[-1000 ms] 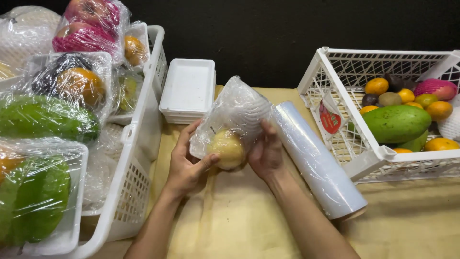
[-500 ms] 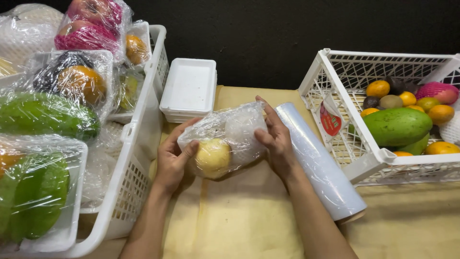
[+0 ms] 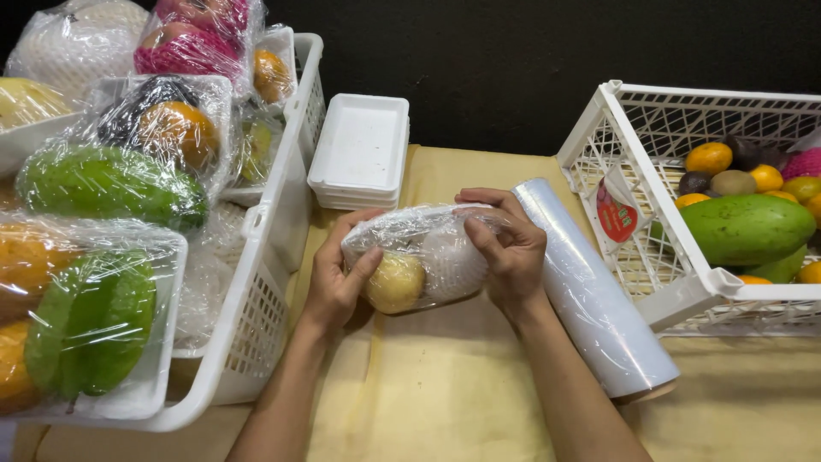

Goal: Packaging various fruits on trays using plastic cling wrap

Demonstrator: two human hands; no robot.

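Two bare hands are gripping a film-wrapped tray of fruit (image 3: 423, 257) over the tan paper-covered table (image 3: 445, 393), between the two white crates. The left hand (image 3: 335, 275) is clamping the tray's left end, its thumb pressing on the film just beside a yellow round fruit (image 3: 395, 282) showing through the wrap. The right hand (image 3: 510, 251) is closing over the right end, fingers curled across the top of the film and thumb lying on the near side. A roll of clear cling film (image 3: 594, 295) is lying just right of that hand, slanting toward the near table edge. A stack of empty white foam trays (image 3: 361, 154) is sitting behind the hands. The left crate (image 3: 256, 291) is holding wrapped trays of fruit, and the right crate (image 3: 676, 291) is holding loose fruit, among it a large green mango (image 3: 748, 227).
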